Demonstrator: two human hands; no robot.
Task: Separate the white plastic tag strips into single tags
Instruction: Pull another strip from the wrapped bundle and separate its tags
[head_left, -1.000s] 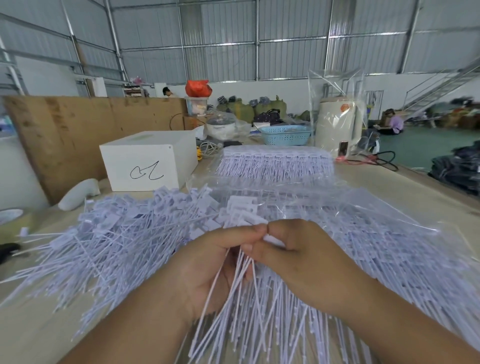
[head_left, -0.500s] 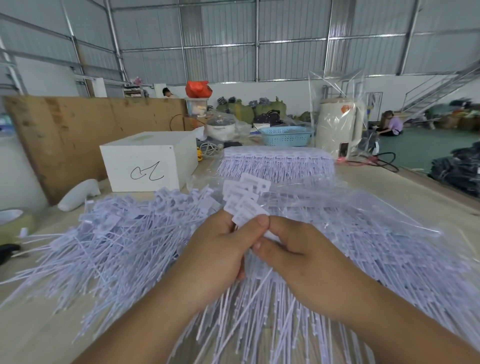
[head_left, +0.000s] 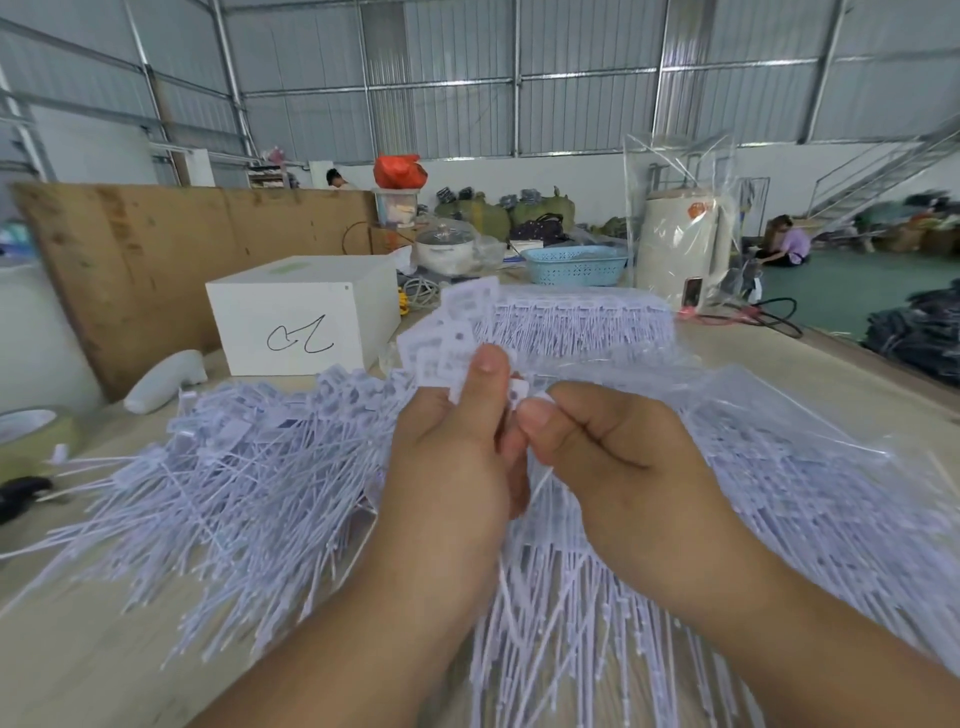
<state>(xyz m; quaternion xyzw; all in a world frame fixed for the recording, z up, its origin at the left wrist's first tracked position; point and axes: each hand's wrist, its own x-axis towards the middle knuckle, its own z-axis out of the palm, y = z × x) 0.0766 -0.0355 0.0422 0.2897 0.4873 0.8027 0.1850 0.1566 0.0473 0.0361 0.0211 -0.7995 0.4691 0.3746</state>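
Loose single tags (head_left: 218, 467): heaped on the table left of the left hand (head_left: 457, 457). Left hand grips a tag strip (head_left: 452, 343), raised higher than a moment ago. Right hand (head_left: 608, 457) pinches one end tag (head_left: 519, 392), apparently mid-separation.

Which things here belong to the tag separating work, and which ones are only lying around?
Belong to the job:
left hand gripping a bunch of tags
right hand pinching one tag
loose tag pile
bagged tag strips

Just lying about:
white box
blue basket
tape roll
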